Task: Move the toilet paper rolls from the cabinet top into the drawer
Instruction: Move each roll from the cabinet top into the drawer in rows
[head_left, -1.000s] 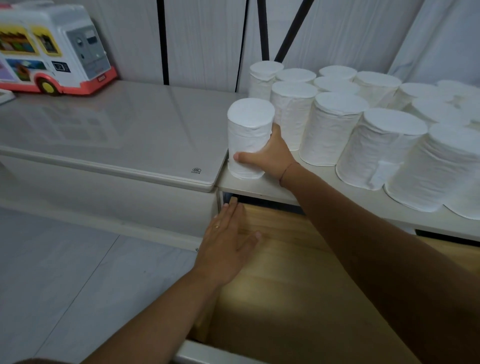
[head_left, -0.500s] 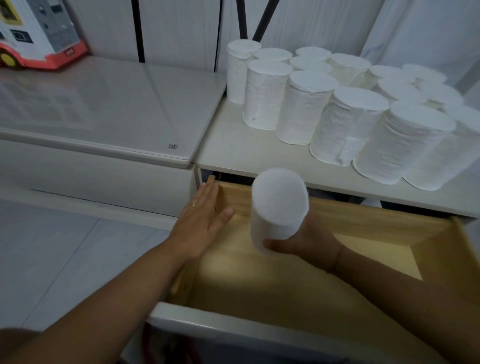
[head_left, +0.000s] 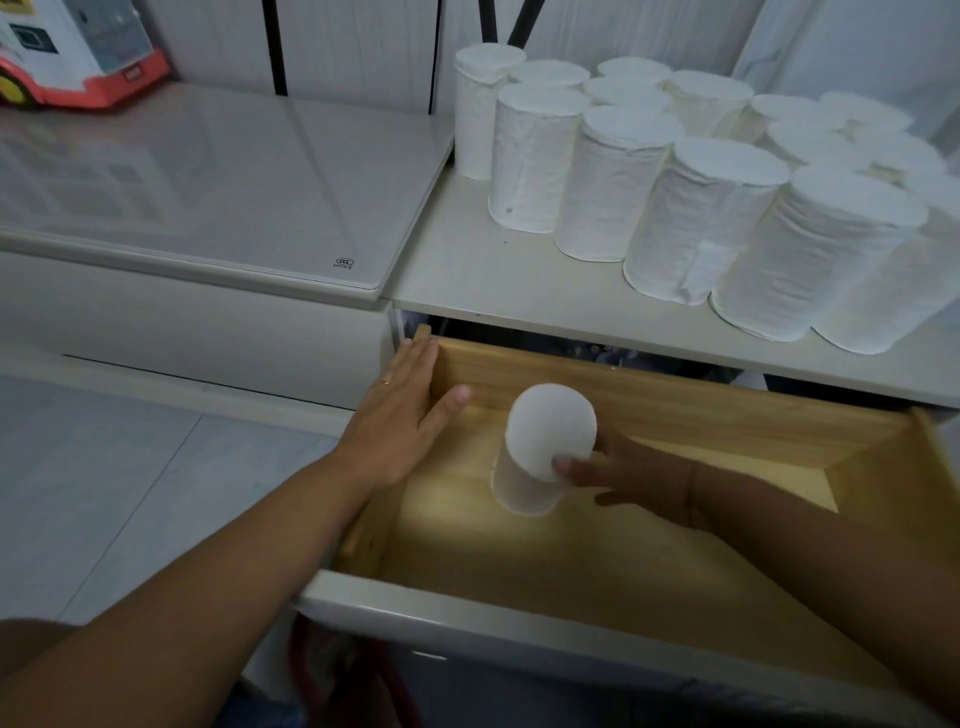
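A white toilet paper roll (head_left: 540, 447) stands upright inside the open wooden drawer (head_left: 649, 400), near its back left part. My right hand (head_left: 628, 480) is wrapped around the roll's right side, thumb on its top edge. My left hand (head_left: 400, 415) lies flat and open on the drawer's left wall, fingers pointing away from me. Several more white rolls (head_left: 711, 208) stand upright in rows on the white cabinet top (head_left: 467, 280) behind the drawer.
A glossy grey-white chest lid (head_left: 208, 182) adjoins the cabinet on the left, with a red and white toy bus (head_left: 78, 52) at its far corner. The drawer's white front panel (head_left: 467, 623) is near me. Pale floor tiles (head_left: 104, 493) lie at left.
My right hand took a roll off the cabinet top's front left corner and lowered it into the drawer. My left hand stayed on the drawer's left wall.
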